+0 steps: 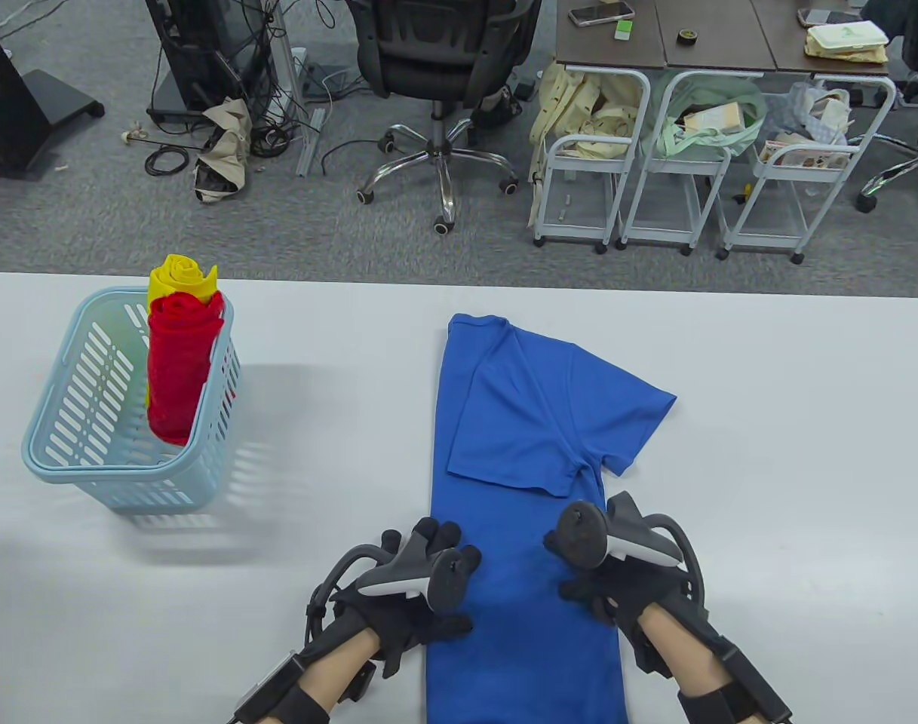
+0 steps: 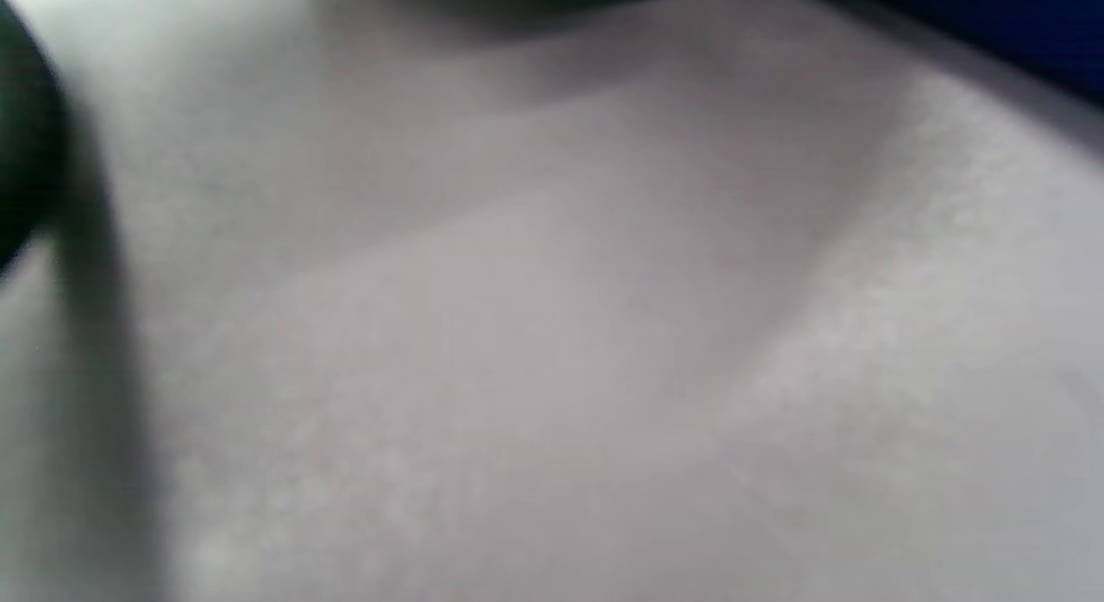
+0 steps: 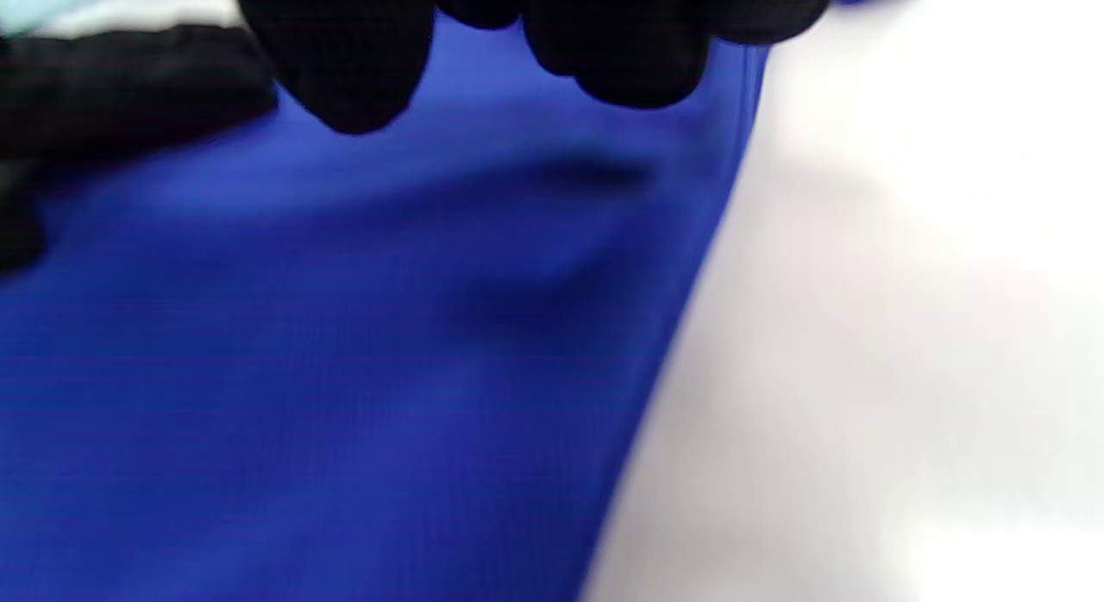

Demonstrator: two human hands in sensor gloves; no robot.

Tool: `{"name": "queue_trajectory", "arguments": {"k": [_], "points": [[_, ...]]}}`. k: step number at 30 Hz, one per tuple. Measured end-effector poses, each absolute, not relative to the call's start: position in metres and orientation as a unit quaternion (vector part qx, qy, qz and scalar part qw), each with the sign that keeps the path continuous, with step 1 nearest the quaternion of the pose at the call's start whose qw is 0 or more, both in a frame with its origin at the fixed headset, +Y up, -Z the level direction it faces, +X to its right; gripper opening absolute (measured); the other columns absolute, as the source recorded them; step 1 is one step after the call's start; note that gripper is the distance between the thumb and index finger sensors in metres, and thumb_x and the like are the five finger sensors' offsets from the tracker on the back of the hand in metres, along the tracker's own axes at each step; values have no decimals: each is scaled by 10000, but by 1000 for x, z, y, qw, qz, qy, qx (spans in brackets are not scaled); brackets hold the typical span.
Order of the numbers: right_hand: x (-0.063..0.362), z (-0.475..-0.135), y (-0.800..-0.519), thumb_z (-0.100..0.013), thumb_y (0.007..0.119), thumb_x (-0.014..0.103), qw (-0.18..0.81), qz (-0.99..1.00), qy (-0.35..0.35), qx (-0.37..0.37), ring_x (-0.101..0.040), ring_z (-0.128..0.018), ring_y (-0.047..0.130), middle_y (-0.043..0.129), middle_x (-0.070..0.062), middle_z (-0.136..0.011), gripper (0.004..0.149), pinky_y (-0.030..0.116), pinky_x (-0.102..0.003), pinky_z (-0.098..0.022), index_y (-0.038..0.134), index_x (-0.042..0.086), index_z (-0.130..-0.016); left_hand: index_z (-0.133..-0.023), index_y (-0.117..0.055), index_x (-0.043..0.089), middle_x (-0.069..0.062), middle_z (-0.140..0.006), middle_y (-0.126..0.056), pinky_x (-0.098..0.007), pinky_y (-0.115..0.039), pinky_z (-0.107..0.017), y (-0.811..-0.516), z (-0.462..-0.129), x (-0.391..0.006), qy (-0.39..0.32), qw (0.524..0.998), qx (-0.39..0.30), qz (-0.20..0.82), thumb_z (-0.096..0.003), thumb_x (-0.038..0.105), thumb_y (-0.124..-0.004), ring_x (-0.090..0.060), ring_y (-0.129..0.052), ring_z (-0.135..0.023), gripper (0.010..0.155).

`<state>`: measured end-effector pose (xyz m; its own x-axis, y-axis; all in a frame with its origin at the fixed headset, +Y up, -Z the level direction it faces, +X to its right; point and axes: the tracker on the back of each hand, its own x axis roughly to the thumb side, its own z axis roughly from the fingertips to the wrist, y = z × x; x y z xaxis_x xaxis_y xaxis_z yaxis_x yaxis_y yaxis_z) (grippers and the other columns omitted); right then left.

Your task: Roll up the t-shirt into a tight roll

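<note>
left hand (image 1: 409, 584) in black sensor glove laid on left edge of blue folded cotton t-shirt (image 1: 523, 422), fingers spread, nothing grasped. right hand (image 1: 617, 562) set on shirt's right edge; whether cloth is pinched cannot be told. shirt laid flat as long strip on white table (image 1: 768, 452), one sleeve folded across, near end by hands. light blue plastic slotted basket (image 1: 89, 445) seen at left, holding red rolled garment (image 1: 176, 369) and yellow rolled garment (image 1: 179, 279).

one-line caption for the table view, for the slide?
Both gloved hands rest on a folded blue t-shirt on the white table; rolled shirts stand in a basket.
</note>
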<state>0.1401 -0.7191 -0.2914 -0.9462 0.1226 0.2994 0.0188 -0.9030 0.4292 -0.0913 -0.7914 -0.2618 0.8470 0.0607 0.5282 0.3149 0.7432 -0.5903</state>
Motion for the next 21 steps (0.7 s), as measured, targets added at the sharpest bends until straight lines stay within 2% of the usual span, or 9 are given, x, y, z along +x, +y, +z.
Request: {"name": "queue_trajectory", "arguments": {"k": [2, 5, 6, 9, 12, 15, 16, 18, 21], "points": [[130, -309, -703, -522, 805, 383, 32, 971, 183, 150, -279, -858, 735, 533, -108, -1098, 708, 586, -519, -677, 455, 240, -1120, -1061, 179, 360, -48, -1117, 274, -663, -35, -727, -794, -265, -92, -270, 890, -362, -64, -516, 735, -305, -366, 181, -1047, 819], [109, -345, -695, -531, 796, 391, 9, 974, 182, 136, -292, -894, 688, 450, -106, -1140, 726, 551, -528, -695, 406, 269, -1132, -1054, 193, 357, -48, -1104, 293, -660, -13, -715, -794, -265, -93, -272, 887, -369, -59, -521, 733, -301, -366, 203, -1032, 819], [99, -366, -699, -534, 792, 396, -13, 972, 201, 125, -296, -907, 670, 421, -110, -1150, 739, 540, -530, -700, 381, 274, -1136, -1053, 195, 354, -50, -1103, 294, -661, -13, -715, -794, -265, -93, -272, 887, -369, -60, -521, 733, -299, -368, 203, -1031, 819], [77, -399, -720, -522, 795, 449, -53, 960, 249, 116, -319, -942, 618, 353, -115, -1167, 799, 505, -539, -713, 323, 272, -1142, -1052, 195, 354, -50, -1100, 295, -660, -12, -714, -795, -265, -93, -269, 887, -371, -59, -522, 731, -301, -368, 205, -1029, 818], [65, -414, -744, -520, 765, 514, -74, 950, 280, 116, -329, -968, 584, 344, -104, -1168, 811, 482, -542, -722, 306, 262, -1140, -1050, 193, 356, -47, -1099, 295, -657, -11, -714, -795, -265, -92, -265, 888, -372, -57, -522, 730, -304, -367, 205, -1027, 817], [64, -421, -756, -561, 657, 482, -94, 955, 262, 103, -270, -909, 593, 320, -69, -1125, 666, 481, -517, -720, 287, 291, -1081, -1047, 198, 352, -46, -1095, 300, -656, -7, -713, -795, -265, -92, -261, 888, -374, -55, -522, 729, -303, -366, 210, -1024, 818], [64, -422, -757, -593, 635, 408, -83, 961, 247, 90, -261, -888, 622, 367, -60, -1112, 550, 498, -514, -712, 360, 294, -1055, -1046, 200, 352, -47, -1093, 302, -656, -4, -710, -795, -265, -92, -261, 888, -376, -54, -521, 729, -304, -367, 213, -1021, 819], [65, -425, -760, -598, 624, 356, -101, 968, 210, 87, -212, -823, 689, 458, -22, -1068, 419, 547, -495, -692, 472, 312, -985, -1043, 203, 353, -44, -1089, 307, -655, 0, -708, -795, -265, -92, -261, 887, -377, -54, -522, 729, -301, -366, 218, -1018, 817], [67, -430, -755, -586, 641, 325, -109, 970, 196, 92, -184, -776, 774, 569, -17, -1021, 374, 613, -480, -681, 550, 293, -948, -1044, 202, 354, -43, -1089, 306, -654, 1, -708, -795, -265, -92, -260, 887, -377, -53, -523, 728, -302, -366, 217, -1019, 816]]}}
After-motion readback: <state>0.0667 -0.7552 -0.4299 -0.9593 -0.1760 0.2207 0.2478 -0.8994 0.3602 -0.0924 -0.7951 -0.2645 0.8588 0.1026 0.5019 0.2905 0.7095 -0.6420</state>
